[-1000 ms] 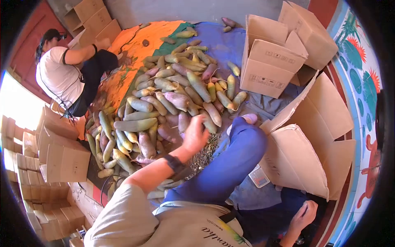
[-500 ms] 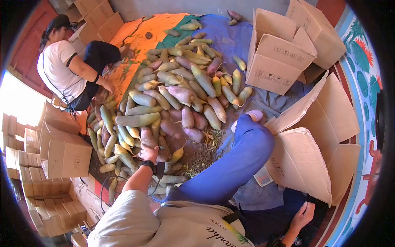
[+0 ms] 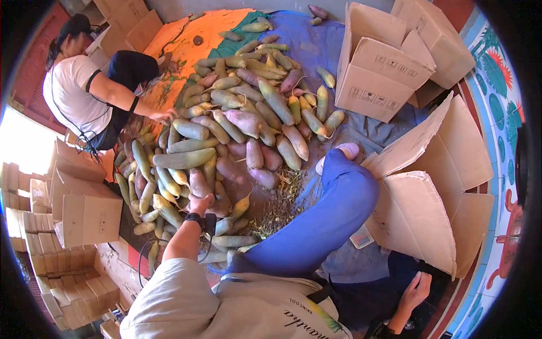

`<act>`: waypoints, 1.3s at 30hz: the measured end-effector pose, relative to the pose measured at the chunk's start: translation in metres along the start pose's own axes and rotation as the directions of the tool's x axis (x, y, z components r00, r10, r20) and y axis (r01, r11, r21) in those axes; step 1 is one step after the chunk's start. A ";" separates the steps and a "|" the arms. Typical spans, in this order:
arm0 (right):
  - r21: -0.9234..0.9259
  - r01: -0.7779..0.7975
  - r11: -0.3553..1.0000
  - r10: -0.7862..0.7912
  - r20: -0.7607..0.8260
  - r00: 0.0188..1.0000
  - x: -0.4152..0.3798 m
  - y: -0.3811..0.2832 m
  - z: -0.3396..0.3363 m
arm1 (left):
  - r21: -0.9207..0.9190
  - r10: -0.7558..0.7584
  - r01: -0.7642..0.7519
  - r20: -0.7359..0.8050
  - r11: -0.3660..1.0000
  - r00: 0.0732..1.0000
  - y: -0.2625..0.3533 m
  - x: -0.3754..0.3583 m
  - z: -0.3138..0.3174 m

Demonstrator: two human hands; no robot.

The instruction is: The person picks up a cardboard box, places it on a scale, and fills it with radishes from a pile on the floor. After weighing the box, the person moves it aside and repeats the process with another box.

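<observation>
Our left hand on purple radish at pile's near edge, long axis pointing away; finger closure unclear. Right hand loosely open, empty, low by flattened carton. Bare tarp beyond.

A tarp covers the floor: an orange part toward 11 o'clock, a blue part at 12. Open cardboard boxes stand at 1 o'clock, and a flattened carton lies at 3. Stacks of folded boxes fill 8 o'clock, where bright daylight comes in. A painted wall with flowers runs along 3 o'clock
</observation>
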State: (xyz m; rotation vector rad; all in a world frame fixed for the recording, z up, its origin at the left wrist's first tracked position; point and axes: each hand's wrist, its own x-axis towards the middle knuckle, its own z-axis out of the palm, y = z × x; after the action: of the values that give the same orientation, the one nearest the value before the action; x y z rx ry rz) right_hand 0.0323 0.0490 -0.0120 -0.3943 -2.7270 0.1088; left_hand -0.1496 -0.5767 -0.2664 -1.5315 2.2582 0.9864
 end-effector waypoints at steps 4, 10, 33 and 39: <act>0.010 0.002 1.000 -0.002 -0.013 1.000 0.002 -0.003 0.002 | 0.187 0.289 -0.247 -0.250 0.951 0.924 -0.016 -0.030 0.009; -0.011 0.028 1.000 -0.028 -0.019 0.999 0.004 -0.005 0.003 | 0.430 0.796 -0.766 0.155 0.479 0.585 -0.029 -0.084 0.024; -0.046 -0.015 0.999 0.015 -0.004 1.000 -0.001 -0.011 0.007 | 0.705 0.462 -0.679 0.681 -0.205 0.567 -0.003 -0.023 0.066; -0.023 -0.011 1.000 0.011 -0.021 1.000 0.004 -0.014 0.011 | 0.579 0.446 -0.785 0.775 -0.219 0.448 0.021 -0.047 0.032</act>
State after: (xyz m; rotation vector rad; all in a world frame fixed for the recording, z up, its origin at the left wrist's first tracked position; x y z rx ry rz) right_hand 0.0210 0.0366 -0.0192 -0.4147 -2.7085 0.0754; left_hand -0.1542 -0.5169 -0.2563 0.5018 2.4109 -0.3112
